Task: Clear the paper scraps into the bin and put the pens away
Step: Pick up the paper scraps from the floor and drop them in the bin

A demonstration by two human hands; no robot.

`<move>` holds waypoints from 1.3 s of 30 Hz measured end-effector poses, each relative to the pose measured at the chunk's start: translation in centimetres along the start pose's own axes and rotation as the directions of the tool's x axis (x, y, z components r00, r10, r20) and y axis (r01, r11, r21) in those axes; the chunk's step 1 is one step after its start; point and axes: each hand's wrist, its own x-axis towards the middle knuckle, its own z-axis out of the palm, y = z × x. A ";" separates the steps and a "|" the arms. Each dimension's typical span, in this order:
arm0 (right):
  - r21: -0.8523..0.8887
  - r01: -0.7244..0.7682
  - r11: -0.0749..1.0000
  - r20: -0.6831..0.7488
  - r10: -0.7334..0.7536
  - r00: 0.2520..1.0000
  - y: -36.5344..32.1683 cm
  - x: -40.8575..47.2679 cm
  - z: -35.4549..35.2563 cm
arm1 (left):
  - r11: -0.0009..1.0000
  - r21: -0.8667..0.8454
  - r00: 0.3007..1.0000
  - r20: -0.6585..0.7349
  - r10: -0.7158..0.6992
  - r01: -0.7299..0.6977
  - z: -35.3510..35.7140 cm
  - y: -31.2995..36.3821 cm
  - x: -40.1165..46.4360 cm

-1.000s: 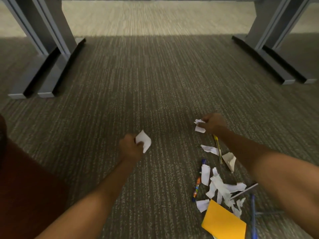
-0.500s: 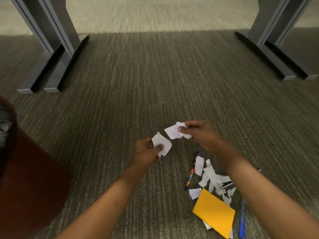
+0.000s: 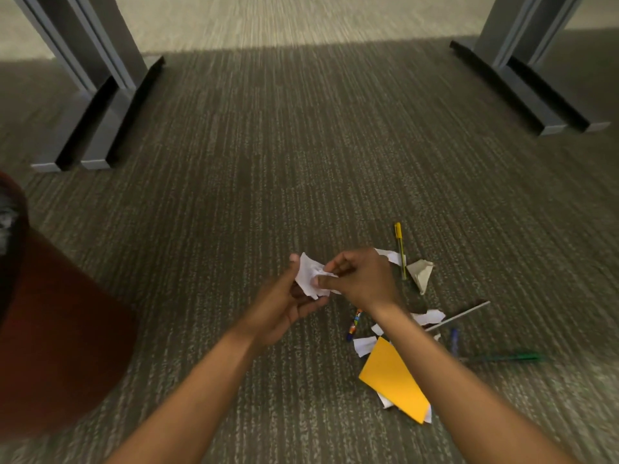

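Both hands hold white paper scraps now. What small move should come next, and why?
Probably carry the white scraps, pinched between the left hand and right hand, left to the red bin: both hands are full.

Head camera looks down, close over carpet [image 3: 301,162]

White paper scraps [image 3: 313,274] lie on grey-green striped carpet [image 3: 268,162], beside an orange-yellow card [image 3: 393,380], a yellow pen [image 3: 400,249], a multicoloured pen [image 3: 354,324], a green pen [image 3: 502,357] and a dark red bin [image 3: 60,346].
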 end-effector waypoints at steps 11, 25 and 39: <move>0.241 -0.201 0.949 0.136 0.172 0.976 2.4 -2.2 -0.6 | 0.997 0.077 0.987 -0.160 0.024 -0.012 -0.7 -3.3 -0.2; -0.655 0.101 0.749 0.120 -0.029 0.992 6.9 6.7 -7.3 | 0.985 0.167 0.992 -0.124 -0.015 0.036 -0.8 -3.4 0.6; -0.351 -0.331 0.876 0.075 0.379 0.922 6.8 -3.6 -7.0 | 0.943 0.331 0.983 -0.180 0.031 0.031 2.6 -3.5 4.5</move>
